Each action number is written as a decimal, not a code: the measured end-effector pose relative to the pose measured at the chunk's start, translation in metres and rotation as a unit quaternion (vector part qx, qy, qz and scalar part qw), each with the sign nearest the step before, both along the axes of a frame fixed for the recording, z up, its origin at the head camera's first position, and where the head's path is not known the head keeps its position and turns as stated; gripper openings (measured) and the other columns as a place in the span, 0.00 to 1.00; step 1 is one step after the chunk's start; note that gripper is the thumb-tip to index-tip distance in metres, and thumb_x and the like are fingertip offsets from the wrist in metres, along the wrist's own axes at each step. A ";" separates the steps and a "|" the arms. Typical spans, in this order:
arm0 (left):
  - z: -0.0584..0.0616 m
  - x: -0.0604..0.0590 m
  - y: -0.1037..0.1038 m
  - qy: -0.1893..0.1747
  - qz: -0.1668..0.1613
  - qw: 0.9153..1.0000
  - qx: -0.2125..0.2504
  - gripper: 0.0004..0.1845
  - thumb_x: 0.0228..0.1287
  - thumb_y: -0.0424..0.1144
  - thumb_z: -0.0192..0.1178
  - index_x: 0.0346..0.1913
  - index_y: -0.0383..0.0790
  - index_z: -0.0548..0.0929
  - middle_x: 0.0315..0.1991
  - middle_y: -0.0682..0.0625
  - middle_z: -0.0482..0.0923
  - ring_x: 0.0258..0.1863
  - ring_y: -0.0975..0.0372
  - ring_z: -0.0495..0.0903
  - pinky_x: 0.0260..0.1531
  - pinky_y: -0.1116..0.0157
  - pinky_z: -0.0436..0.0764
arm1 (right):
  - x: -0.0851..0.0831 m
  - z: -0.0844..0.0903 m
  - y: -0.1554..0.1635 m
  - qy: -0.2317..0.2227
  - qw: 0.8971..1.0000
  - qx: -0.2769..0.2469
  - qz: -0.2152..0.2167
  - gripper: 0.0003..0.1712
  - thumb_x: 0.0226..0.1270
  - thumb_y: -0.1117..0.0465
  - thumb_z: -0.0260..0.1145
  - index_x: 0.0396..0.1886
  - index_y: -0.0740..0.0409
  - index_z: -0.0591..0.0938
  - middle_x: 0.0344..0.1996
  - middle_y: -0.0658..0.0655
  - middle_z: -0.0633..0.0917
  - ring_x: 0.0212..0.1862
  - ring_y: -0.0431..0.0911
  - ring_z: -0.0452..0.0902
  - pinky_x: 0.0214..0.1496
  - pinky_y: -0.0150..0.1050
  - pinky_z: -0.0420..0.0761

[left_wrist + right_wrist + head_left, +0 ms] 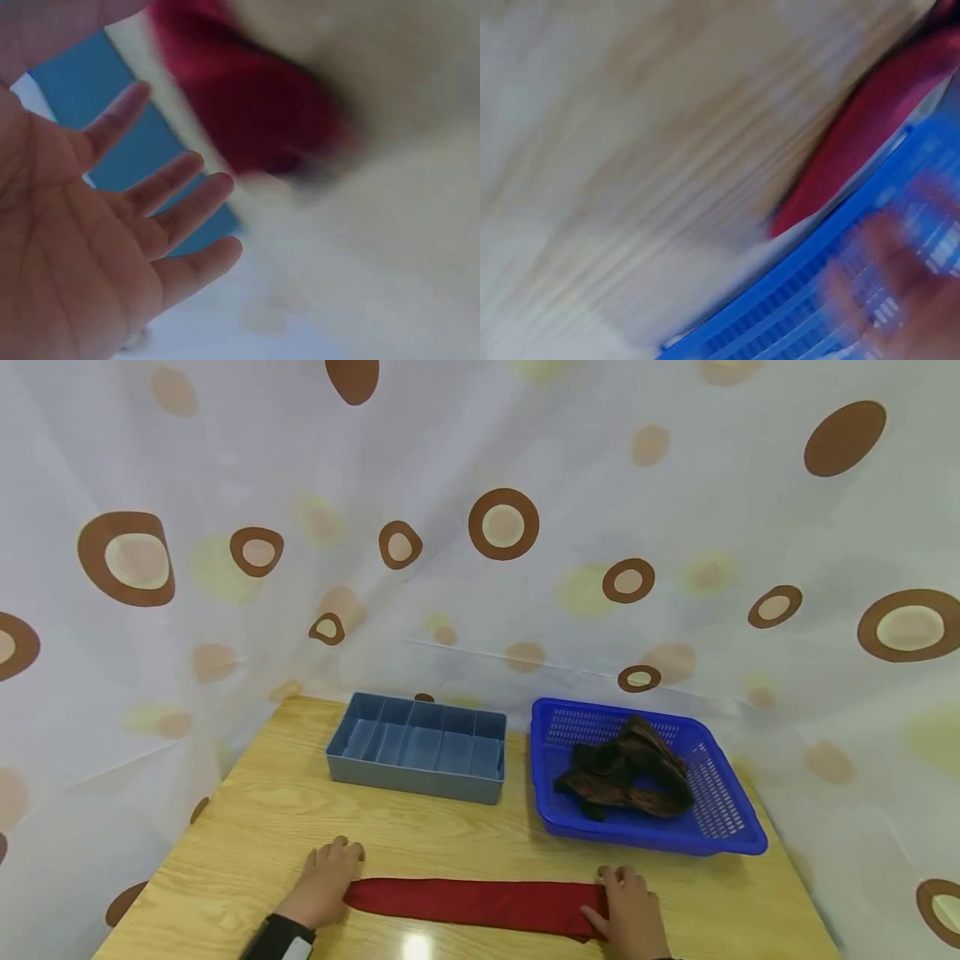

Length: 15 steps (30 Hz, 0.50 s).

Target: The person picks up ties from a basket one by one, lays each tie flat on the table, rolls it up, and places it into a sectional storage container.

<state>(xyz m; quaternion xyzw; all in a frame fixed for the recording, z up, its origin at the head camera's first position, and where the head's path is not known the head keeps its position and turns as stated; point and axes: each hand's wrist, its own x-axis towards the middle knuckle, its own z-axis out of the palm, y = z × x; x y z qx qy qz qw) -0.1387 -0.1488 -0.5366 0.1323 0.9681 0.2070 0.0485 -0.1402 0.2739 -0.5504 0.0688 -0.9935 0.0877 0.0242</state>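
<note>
A long, flat strip of red cloth lies across the near part of the table. My left hand is at its left end; in the left wrist view that hand has its fingers extended, apart from the blurred red cloth. At the cloth's right end is my right hand, thumb and fingers spread over the edge. The right wrist view is smeared by motion: there the right hand shows loose fingers, and the red cloth lies away from them.
A grey-blue divided box stands at the back left of the wooden table. To its right, a blue plastic basket holds crumpled dark brown cloth. A spotted white sheet hangs behind the table.
</note>
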 end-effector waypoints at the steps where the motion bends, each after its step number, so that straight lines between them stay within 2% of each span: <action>1: -0.003 0.001 -0.010 -0.004 0.011 1.000 0.009 0.30 0.32 0.24 0.75 0.39 0.42 0.70 0.44 0.40 0.69 0.45 0.45 0.72 0.48 0.41 0.69 | 0.002 0.000 -0.002 -0.003 0.999 -0.004 0.043 0.31 0.44 0.43 0.75 0.43 0.56 0.77 0.35 0.59 0.75 0.35 0.51 0.73 0.33 0.51 0.76; 3: -0.008 0.002 -0.023 -0.014 0.011 0.999 0.029 0.29 0.34 0.23 0.74 0.37 0.44 0.68 0.37 0.46 0.66 0.37 0.53 0.69 0.40 0.50 0.72 | 0.004 -0.001 -0.004 -0.027 0.992 -0.019 0.123 0.34 0.43 0.40 0.75 0.46 0.54 0.78 0.37 0.55 0.74 0.38 0.49 0.71 0.36 0.51 0.75; 5: -0.012 0.003 -0.029 -0.004 -0.006 0.999 0.040 0.27 0.36 0.24 0.74 0.35 0.45 0.68 0.32 0.50 0.65 0.31 0.58 0.66 0.33 0.59 0.70 | 0.004 0.000 -0.007 -0.053 0.984 -0.023 0.168 0.32 0.44 0.42 0.75 0.46 0.53 0.78 0.38 0.53 0.74 0.39 0.49 0.71 0.38 0.53 0.74; 8: -0.013 0.002 -0.032 0.024 -0.029 0.999 0.037 0.21 0.41 0.26 0.72 0.33 0.46 0.71 0.29 0.53 0.67 0.29 0.63 0.66 0.28 0.66 0.68 | 0.001 0.001 -0.010 -0.044 0.982 0.008 0.182 0.25 0.43 0.53 0.75 0.44 0.51 0.79 0.37 0.52 0.74 0.38 0.50 0.71 0.39 0.56 0.74; 10: -0.011 0.002 -0.033 0.025 -0.033 0.999 0.030 0.17 0.46 0.28 0.69 0.33 0.47 0.73 0.27 0.55 0.70 0.28 0.65 0.67 0.28 0.67 0.68 | -0.002 0.002 -0.012 -0.022 0.982 0.030 0.187 0.23 0.41 0.60 0.73 0.42 0.51 0.80 0.35 0.52 0.75 0.37 0.50 0.72 0.37 0.54 0.74; 11: -0.009 0.001 -0.033 0.015 -0.032 0.999 0.035 0.14 0.50 0.29 0.67 0.34 0.47 0.74 0.26 0.56 0.70 0.27 0.66 0.67 0.27 0.68 0.68 | -0.003 0.003 -0.013 -0.012 0.981 0.041 0.190 0.21 0.41 0.62 0.71 0.41 0.52 0.80 0.33 0.52 0.75 0.35 0.49 0.73 0.36 0.52 0.74; 13: -0.003 0.001 -0.034 -0.029 -0.030 0.997 0.066 0.09 0.57 0.30 0.61 0.38 0.46 0.75 0.23 0.57 0.69 0.22 0.67 0.65 0.24 0.69 0.66 | -0.006 0.006 -0.014 -0.012 0.982 0.041 0.186 0.17 0.43 0.64 0.69 0.38 0.51 0.81 0.30 0.48 0.78 0.32 0.44 0.74 0.33 0.46 0.74; 15: 0.002 0.000 -0.036 -0.073 -0.029 0.991 0.111 0.06 0.63 0.32 0.55 0.42 0.43 0.75 0.20 0.56 0.68 0.18 0.69 0.64 0.20 0.71 0.65 | -0.009 0.015 -0.012 -0.043 0.986 0.012 0.162 0.14 0.47 0.64 0.67 0.37 0.52 0.81 0.28 0.46 0.80 0.28 0.40 0.73 0.31 0.41 0.73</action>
